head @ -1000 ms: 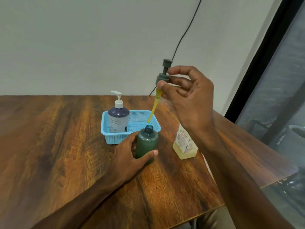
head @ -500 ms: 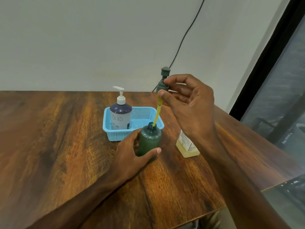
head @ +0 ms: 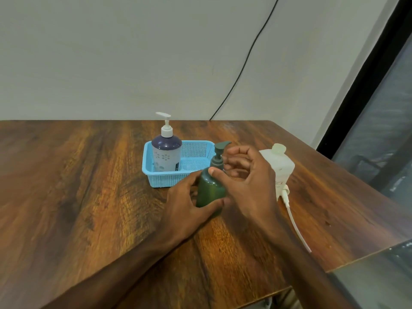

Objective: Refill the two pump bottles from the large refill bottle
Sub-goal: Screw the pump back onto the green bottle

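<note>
A green pump bottle point(head: 209, 192) stands on the wooden table point(head: 78, 186), in front of a blue basket point(head: 196, 150). My left hand point(head: 185, 204) grips its body from the left. The dark green pump point(head: 219, 148) sits in the bottle's neck, and my right hand point(head: 249, 181) pinches the pump's collar between thumb and fingers. A purple-and-white pump bottle point(head: 166, 155) stands in the basket's left half. The whitish refill bottle point(head: 282, 168), cap on, stands just right of my right hand, partly hidden by it.
A white tube point(head: 294, 224) lies on the table in front of the refill bottle, reaching toward the table's right edge. A black cable point(head: 245, 61) runs down the wall behind. A dark window frame point(head: 367, 74) borders the right side.
My right hand has come down with the pump. Its yellow tube has gone into the green bottle and the pump now sits on the neck. My left hand keeps its grip on the bottle.
</note>
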`<state>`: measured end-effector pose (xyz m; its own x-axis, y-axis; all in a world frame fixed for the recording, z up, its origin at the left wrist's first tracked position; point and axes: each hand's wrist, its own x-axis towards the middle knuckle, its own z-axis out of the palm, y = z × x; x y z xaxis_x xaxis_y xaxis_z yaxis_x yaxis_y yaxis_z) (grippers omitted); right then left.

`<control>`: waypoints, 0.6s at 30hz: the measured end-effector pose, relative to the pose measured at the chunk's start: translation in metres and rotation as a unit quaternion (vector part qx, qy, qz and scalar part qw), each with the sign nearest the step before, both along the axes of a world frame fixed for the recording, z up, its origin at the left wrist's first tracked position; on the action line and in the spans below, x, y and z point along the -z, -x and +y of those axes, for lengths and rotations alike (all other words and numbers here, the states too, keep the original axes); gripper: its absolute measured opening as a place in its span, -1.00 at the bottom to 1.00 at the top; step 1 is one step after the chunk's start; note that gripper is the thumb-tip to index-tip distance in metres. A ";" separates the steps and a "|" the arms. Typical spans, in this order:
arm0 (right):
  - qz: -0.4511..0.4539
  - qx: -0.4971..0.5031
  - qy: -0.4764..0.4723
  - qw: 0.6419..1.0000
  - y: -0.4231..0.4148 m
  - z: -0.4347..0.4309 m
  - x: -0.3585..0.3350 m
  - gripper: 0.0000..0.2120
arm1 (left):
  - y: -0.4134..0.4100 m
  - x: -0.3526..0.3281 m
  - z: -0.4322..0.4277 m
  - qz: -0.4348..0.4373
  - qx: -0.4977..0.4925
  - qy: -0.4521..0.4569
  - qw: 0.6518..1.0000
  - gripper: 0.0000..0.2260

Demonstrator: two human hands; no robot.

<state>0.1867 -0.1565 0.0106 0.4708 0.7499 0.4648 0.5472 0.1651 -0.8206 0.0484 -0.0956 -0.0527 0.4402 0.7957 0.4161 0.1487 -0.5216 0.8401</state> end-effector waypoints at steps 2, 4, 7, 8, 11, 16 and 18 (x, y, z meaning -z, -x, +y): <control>0.012 -0.011 0.016 1.000 -0.005 -0.001 0.005 -0.46 | -0.003 -0.001 0.002 0.014 0.012 -0.002 1.000 -0.35; 0.017 -0.028 0.042 0.999 -0.011 -0.003 0.013 -0.42 | -0.003 -0.006 0.007 0.048 0.036 -0.008 0.998 -0.36; 0.037 -0.072 0.084 0.993 -0.018 -0.004 0.026 -0.41 | 0.011 -0.016 0.016 0.084 0.065 -0.017 0.994 -0.33; 0.050 -0.090 0.090 0.991 -0.019 -0.004 0.030 -0.42 | 0.017 -0.019 0.017 0.069 0.060 -0.017 0.996 -0.38; 0.079 -0.138 0.100 0.982 -0.019 -0.002 0.038 -0.45 | 0.023 -0.030 0.014 -0.017 0.004 -0.029 0.999 -0.61; 0.062 -0.148 0.070 0.985 -0.024 0.004 0.046 -0.45 | -0.006 -0.054 0.013 -0.008 -0.002 -0.078 0.997 -0.63; 0.050 -0.139 0.064 0.987 -0.027 0.004 0.049 -0.45 | -0.016 -0.057 0.018 0.008 -0.007 -0.081 0.997 -0.65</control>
<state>0.2134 -0.1526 -0.0382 0.2769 0.9061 0.3198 0.4096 0.1897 -0.8923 0.0648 -0.0776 0.0042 0.4370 0.7250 0.5324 0.1690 -0.6475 0.7431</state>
